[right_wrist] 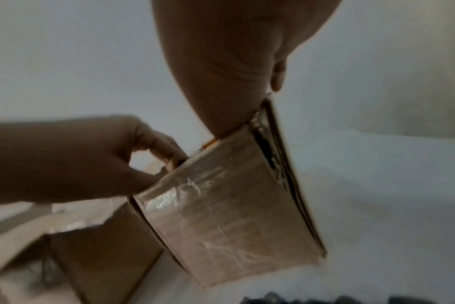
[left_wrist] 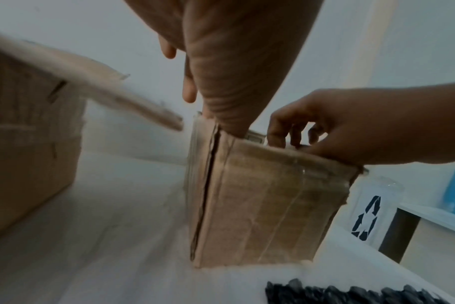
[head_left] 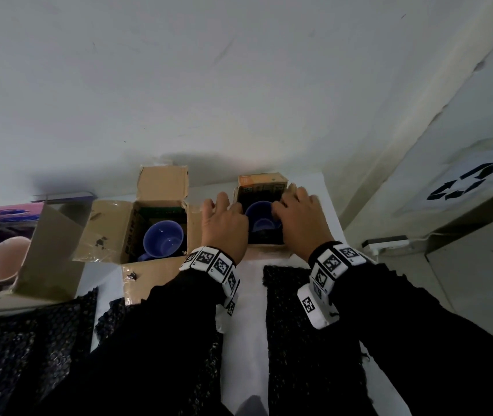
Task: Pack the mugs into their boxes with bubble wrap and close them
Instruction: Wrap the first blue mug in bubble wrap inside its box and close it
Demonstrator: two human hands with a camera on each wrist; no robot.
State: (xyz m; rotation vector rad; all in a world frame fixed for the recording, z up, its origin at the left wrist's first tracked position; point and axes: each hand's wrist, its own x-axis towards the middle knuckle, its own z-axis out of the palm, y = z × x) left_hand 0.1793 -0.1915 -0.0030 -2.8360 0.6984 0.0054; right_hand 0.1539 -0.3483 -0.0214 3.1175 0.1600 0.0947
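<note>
The right-hand box (head_left: 264,187) stands open on the white counter (head_left: 248,310), against the wall (head_left: 209,85), well apart from the counter's right edge. A blue mug (head_left: 261,219) sits inside it. The left hand (head_left: 224,228) and right hand (head_left: 300,220) flank the box, fingers (left_wrist: 275,133) curled over its top edges. Left of this box stands a second open box (head_left: 110,232) with another blue mug (head_left: 162,240). Black bubble wrap (head_left: 296,340) lies nearer the person.

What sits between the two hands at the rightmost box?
In the head view, a blue mug inside the open box lies between the left hand and right hand.
</note>
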